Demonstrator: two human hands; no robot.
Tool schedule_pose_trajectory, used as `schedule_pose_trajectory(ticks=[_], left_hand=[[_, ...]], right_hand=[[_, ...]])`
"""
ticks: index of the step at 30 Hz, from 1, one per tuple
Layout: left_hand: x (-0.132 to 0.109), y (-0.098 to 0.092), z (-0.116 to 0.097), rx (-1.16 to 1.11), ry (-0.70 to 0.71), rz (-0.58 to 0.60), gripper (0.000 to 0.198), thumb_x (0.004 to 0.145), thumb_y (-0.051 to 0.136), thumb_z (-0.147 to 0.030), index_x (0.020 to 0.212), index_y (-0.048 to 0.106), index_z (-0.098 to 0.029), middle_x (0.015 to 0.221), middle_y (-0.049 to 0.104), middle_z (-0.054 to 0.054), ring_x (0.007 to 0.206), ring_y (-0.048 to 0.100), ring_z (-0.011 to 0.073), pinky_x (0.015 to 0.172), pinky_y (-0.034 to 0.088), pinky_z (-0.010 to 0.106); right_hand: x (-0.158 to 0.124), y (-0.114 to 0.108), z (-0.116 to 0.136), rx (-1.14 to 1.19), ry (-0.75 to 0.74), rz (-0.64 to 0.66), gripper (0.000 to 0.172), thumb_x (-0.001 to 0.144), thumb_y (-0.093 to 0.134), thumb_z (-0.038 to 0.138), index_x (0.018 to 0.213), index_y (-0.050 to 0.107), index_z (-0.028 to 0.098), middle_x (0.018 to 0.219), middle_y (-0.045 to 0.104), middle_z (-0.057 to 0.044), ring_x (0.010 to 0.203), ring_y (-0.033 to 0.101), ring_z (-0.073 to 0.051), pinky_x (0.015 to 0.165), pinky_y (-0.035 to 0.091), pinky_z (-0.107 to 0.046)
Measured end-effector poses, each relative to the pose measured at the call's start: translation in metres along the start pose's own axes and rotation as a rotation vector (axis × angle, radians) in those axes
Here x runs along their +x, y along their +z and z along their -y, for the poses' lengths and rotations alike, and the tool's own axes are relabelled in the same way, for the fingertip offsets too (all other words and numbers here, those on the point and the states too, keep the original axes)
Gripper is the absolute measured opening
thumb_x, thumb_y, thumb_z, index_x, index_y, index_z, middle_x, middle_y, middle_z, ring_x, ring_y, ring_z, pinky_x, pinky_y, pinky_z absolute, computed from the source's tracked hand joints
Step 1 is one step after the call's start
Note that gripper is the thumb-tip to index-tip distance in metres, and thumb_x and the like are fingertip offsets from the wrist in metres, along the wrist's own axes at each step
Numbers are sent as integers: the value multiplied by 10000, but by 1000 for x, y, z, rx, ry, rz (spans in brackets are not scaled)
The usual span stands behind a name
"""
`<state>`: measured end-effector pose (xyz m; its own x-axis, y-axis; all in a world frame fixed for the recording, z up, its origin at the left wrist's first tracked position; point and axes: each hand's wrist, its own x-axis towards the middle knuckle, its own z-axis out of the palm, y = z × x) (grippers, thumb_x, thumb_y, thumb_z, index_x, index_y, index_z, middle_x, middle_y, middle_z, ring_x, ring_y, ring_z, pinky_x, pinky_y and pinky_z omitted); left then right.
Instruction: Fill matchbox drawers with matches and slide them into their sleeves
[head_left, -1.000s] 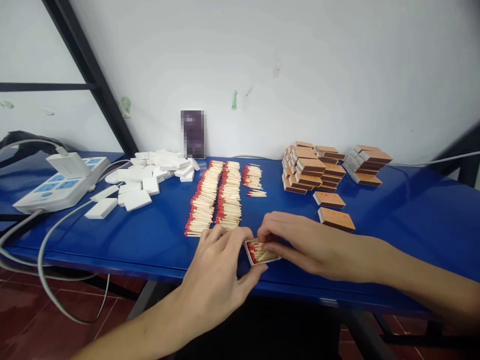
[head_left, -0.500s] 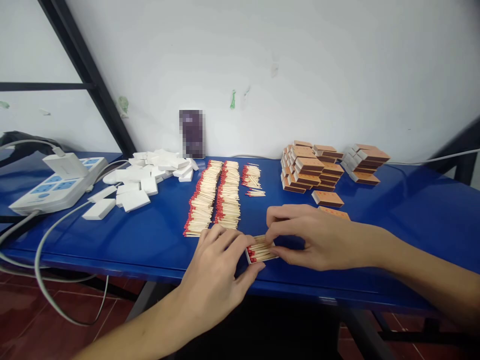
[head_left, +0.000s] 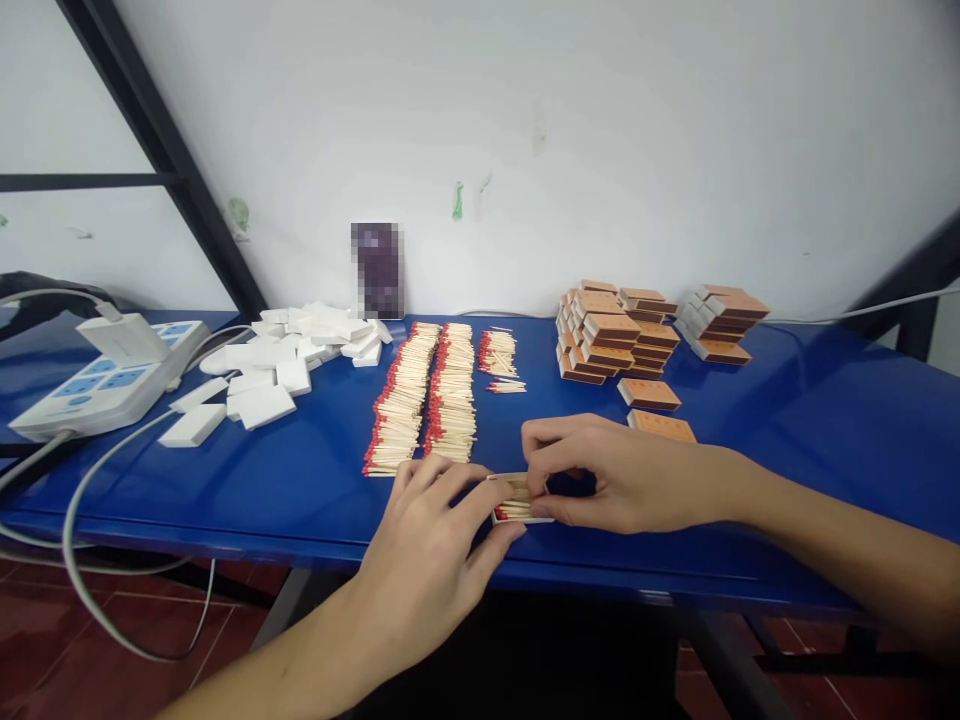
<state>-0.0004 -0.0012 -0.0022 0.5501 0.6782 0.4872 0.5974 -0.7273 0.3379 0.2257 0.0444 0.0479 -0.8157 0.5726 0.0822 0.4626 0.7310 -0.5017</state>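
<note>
Since the earlier frame, the left hand (head_left: pixel 429 535) has brought its index finger over the red-headed matches (head_left: pixel 513 511); it grasps their white-rimmed matchbox tray (head_left: pixel 519 521) near the desk's (head_left: pixel 300 480) front edge; the right hand (head_left: pixel 604 478) hides the tray's right end, its pinch unreadable; bare desk spreads leftward.

White wall (head_left: pixel 615 150) beyond right hand (head_left: pixel 622 475), blue tabletop (head_left: pixel 315 480) beneath, black post (head_left: pixel 138 100) left of left hand (head_left: pixel 427 530), red floor tiles (head_left: pixel 45 650) below
</note>
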Motion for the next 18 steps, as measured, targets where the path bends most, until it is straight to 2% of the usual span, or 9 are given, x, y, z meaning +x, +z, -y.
schedule_pose_trajectory(ticks=[6, 13, 18], left_hand=[[1, 0, -1, 12, 11, -2, 195, 975, 608, -260, 1167, 635, -241, 1071, 703, 27, 970, 587, 233, 869, 409, 422], [1, -3, -1, -3, 13, 35, 221, 981, 591, -249, 1200, 623, -255, 1087, 696, 12, 992, 575, 233, 879, 395, 416], [1, -2, -2, 1, 28, -4, 154, 973, 607, -268, 1113, 661, -233, 1057, 716, 16, 960, 584, 232, 856, 389, 412]], right_hand=[[1, 1, -5, -19, 36, -47, 132, 918, 623, 290, 829, 660, 200, 819, 561, 5, 735, 526, -119, 648, 392, -255], [2, 4, -4, 12, 29, -29, 237, 930, 605, 365, 777, 643, 188, 776, 555, 8, 685, 518, -107, 621, 389, -249], [4, 6, -1, 36, 19, -40, 242, 912, 634, 363, 753, 613, 182, 755, 555, 17, 673, 521, -100, 620, 398, -243]])
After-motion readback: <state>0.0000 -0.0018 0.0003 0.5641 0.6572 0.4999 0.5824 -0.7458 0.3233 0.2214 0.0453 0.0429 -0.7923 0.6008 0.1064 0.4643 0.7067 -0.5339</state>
